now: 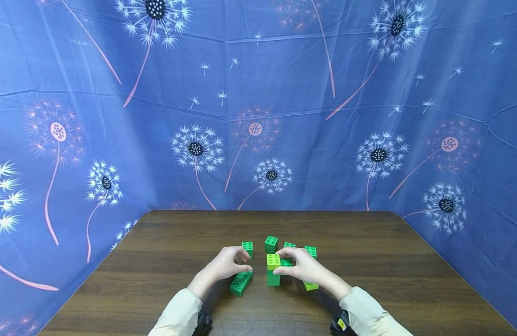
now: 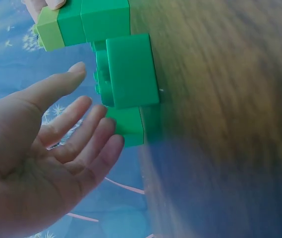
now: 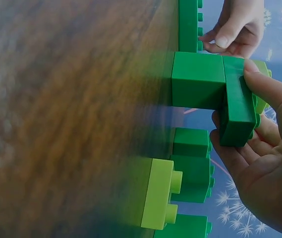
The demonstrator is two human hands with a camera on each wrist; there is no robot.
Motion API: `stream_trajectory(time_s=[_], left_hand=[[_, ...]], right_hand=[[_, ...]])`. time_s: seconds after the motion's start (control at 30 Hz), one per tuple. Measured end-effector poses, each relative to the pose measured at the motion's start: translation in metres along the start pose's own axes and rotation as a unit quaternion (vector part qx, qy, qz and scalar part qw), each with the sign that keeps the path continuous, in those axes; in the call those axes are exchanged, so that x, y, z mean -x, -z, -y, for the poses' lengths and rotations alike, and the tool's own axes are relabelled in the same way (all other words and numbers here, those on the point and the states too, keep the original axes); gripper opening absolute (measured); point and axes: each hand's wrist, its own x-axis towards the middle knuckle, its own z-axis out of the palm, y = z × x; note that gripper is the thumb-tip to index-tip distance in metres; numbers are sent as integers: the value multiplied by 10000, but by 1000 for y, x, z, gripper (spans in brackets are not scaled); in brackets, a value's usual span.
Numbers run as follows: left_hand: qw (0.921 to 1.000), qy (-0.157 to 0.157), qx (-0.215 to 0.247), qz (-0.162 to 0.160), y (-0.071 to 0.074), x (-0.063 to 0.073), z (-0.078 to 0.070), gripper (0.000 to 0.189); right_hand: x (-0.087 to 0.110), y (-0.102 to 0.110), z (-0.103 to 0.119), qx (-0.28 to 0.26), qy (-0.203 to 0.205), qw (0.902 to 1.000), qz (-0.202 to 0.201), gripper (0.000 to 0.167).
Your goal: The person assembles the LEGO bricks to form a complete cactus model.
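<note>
In the middle of the table stands a stack of toy building bricks: a taller green brick [image 1: 273, 281] at the bottom, a flatter green brick [image 3: 238, 119] overhanging to the right, and a lime brick [image 1: 273, 264] on top. My right hand [image 1: 302, 267] pinches the flatter green brick, its thumb on the near side close under the lime brick; the fingertips are partly hidden behind the stack. My left hand [image 1: 225, 266] holds nothing. Its fingers are loosely bent, and it hovers beside and above a long green brick [image 1: 241, 283] left of the stack.
Behind the hands stand several green bricks, among them one at the left [image 1: 248, 249], one in the centre [image 1: 271, 244] and one at the right [image 1: 310, 251]. A low lime brick [image 1: 310, 286] lies under my right forearm. A blue patterned cloth [image 1: 258, 84] hangs behind the wooden table [image 1: 178, 228].
</note>
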Motion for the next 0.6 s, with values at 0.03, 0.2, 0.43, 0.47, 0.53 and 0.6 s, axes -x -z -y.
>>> stream_trajectory(time_s=[0.03,0.2,0.43,0.47,0.53,0.6], left_hand=[[10000,38,-21,2,0,1,0,25],[9996,242,-120,69,0,4,1,28],[9984,465,53,315,0,6,2,37],[9983,469,80,343,0,6,2,37],[9980,464,131,408,1,6,2,36],[9981,402,186,437,1,6,1,35]], right_hand=[[0,0,0,2,-9,10000,11,44],[0,0,-2,32,-59,10000,56,45],[-1,0,-3,99,-115,9998,92,47],[-1,0,-2,100,-116,9998,94,47],[-1,1,-2,93,-108,9998,100,47],[-1,1,-1,74,-84,9999,99,47]])
